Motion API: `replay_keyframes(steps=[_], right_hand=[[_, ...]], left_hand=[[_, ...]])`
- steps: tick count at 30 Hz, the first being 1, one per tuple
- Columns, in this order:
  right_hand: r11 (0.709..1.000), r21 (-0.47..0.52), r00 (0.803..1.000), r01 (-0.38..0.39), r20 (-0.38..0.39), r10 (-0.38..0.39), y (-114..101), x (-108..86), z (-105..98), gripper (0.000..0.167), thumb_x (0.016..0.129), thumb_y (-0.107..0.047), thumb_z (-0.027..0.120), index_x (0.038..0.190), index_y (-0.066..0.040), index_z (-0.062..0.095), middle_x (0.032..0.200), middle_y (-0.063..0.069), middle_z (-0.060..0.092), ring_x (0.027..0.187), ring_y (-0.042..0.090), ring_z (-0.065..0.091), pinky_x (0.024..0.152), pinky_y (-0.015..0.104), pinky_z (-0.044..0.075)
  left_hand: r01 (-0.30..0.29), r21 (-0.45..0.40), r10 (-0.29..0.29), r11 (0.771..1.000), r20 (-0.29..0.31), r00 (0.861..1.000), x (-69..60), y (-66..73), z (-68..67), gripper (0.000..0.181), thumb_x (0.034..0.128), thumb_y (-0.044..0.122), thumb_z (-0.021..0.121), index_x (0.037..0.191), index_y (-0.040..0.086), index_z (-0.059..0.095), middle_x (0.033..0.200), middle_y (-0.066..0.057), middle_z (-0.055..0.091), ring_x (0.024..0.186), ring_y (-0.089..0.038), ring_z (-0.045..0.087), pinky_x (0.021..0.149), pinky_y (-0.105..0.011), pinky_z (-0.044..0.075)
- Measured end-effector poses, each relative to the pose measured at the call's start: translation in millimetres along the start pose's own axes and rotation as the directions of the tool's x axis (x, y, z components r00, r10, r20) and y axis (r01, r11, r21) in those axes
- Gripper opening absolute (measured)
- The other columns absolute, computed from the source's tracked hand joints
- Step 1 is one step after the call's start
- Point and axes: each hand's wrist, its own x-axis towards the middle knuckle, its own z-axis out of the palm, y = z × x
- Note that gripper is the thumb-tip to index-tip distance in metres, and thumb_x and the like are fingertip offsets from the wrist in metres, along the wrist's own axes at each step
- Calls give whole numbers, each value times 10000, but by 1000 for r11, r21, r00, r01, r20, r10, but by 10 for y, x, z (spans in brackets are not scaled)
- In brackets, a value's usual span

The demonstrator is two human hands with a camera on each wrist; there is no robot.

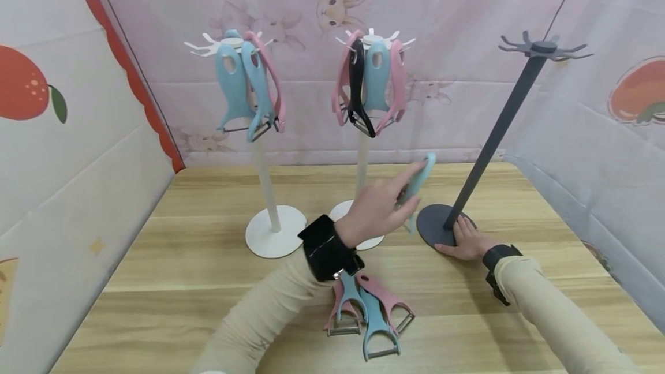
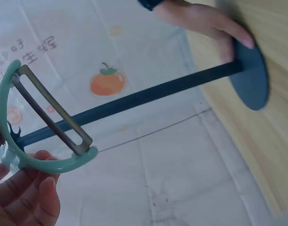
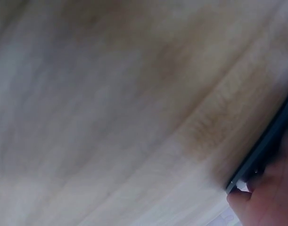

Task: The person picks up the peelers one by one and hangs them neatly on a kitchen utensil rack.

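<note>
In my left hand (image 1: 378, 208) I grip a light blue peeler (image 1: 417, 180), raised above the table between the middle stand and the grey one. The left wrist view shows its blade end (image 2: 52, 110) pointing away from my fingers. My right hand (image 1: 470, 239) rests with extended fingers on the round base (image 1: 433, 225) of the dark grey stand (image 1: 499, 126), beside the pole. The grey stand's hooks (image 1: 544, 47) carry nothing. Below my left wrist, several pink and blue peelers (image 1: 371, 316) lie in a pile.
A white stand (image 1: 265, 183) on the left bears blue and pink peelers (image 1: 249, 82). Another white stand (image 1: 362, 160) in the middle bears pink, black and blue peelers (image 1: 376, 74). Printed cloth (image 1: 306, 4) hangs behind and beside the wooden table (image 1: 197, 281).
</note>
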Motion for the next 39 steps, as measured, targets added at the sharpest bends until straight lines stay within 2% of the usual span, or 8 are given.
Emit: replay_keyframes(steps=[5,8,11,15,21,30,35,39], right_hand=[[1000,-27,1000,0,-7,0,13,-5,-2,1118,815,-728,318,1330,236,88,1393,414,-30,1283,528,-46,1024,597,52],[999,-40,999,13,-31,-14,25,5,2,1124,812,-732,320,1320,248,104,1385,426,-12,1275,541,-24,1017,607,67],[998,-55,999,14,-48,-17,43,20,6,1133,806,-741,314,1317,251,114,1385,427,-2,1275,542,-11,1016,605,75],[996,-85,998,8,-57,-13,73,45,7,1124,809,-739,310,1314,250,136,1384,427,16,1274,543,5,1019,599,87],[997,-77,996,23,-81,-29,86,110,33,1106,817,-722,332,1319,244,139,1392,418,28,1275,546,15,1010,614,95],[997,-72,991,33,-123,-42,64,83,-4,1058,835,-657,413,1311,251,154,1387,424,47,1275,547,36,1010,611,114],[996,-80,994,31,-106,-39,61,90,32,1076,825,-689,380,1315,244,163,1390,419,56,1285,532,35,1023,591,114],[997,-67,997,25,-78,-30,80,77,65,1119,809,-730,336,1313,251,146,1385,425,45,1283,535,19,1021,596,99]], left_hand=[[3,-65,-7,998,-64,998,381,113,1,458,893,132,555,1288,9,359,733,-37,613,523,-65,489,484,-154,342],[35,-95,-45,995,-98,994,594,197,-14,376,884,142,576,1175,-2,386,848,-84,652,624,-90,570,539,-141,397],[62,-86,-74,994,-134,988,800,267,-6,316,869,159,600,1076,4,417,869,-94,632,693,-118,599,563,-132,418],[75,-16,-76,997,-155,985,1072,345,44,257,873,194,601,1004,27,457,820,-52,596,705,-110,598,556,-125,402],[84,149,-72,985,-87,994,1391,518,84,202,915,265,521,987,81,477,759,20,543,615,-64,499,518,-155,355],[22,371,20,928,-107,994,1691,668,187,206,937,288,442,1035,128,527,790,77,549,643,-29,472,523,-158,343],[27,413,20,910,-110,994,1690,640,299,222,946,290,415,1075,140,515,755,86,520,647,-36,470,521,-170,330],[22,402,25,916,-113,993,1613,589,378,277,937,294,442,1153,142,528,871,70,598,729,-45,542,539,-156,364]])
